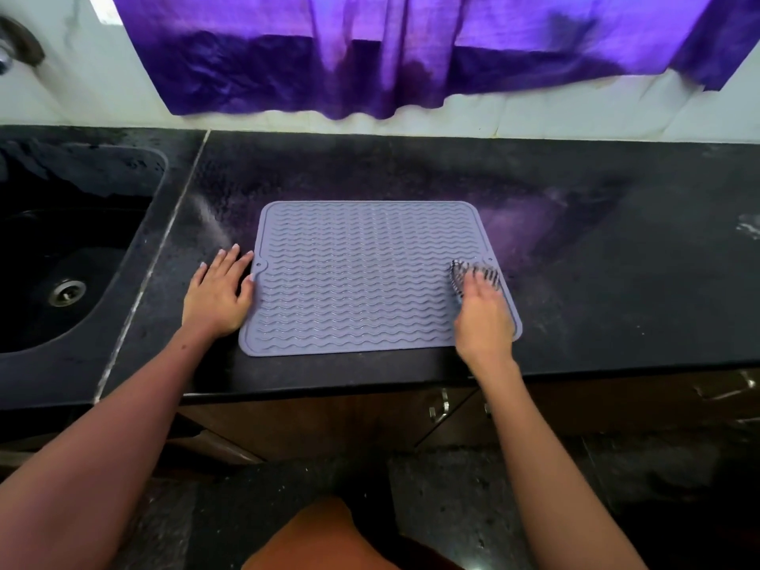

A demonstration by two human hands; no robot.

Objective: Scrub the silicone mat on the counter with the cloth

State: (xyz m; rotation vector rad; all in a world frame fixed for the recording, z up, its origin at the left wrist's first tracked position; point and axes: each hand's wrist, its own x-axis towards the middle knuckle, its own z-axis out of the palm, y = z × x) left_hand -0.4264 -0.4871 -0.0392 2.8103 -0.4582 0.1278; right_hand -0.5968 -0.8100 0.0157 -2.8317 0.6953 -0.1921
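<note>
You are mid-scrub: your right hand [483, 312] presses the bunched cloth [473, 273] onto the silicone mat [362, 277] near its right edge while your left hand [218, 294] lies flat and spread at its left edge on the worktop [617, 281], so next sweep the cloth leftward across the ridges.

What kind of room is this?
Probably a kitchen. There is a dark stone counter with a black sink set into it, wooden cupboard doors below, and a grey ridged silicone mat being cleaned.

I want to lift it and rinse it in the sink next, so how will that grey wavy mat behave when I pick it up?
The mat looks thin and lies flat on the counter, so it will probably droop. Likely light. The left hand presses beside its edge, suggesting it may slide.
</note>
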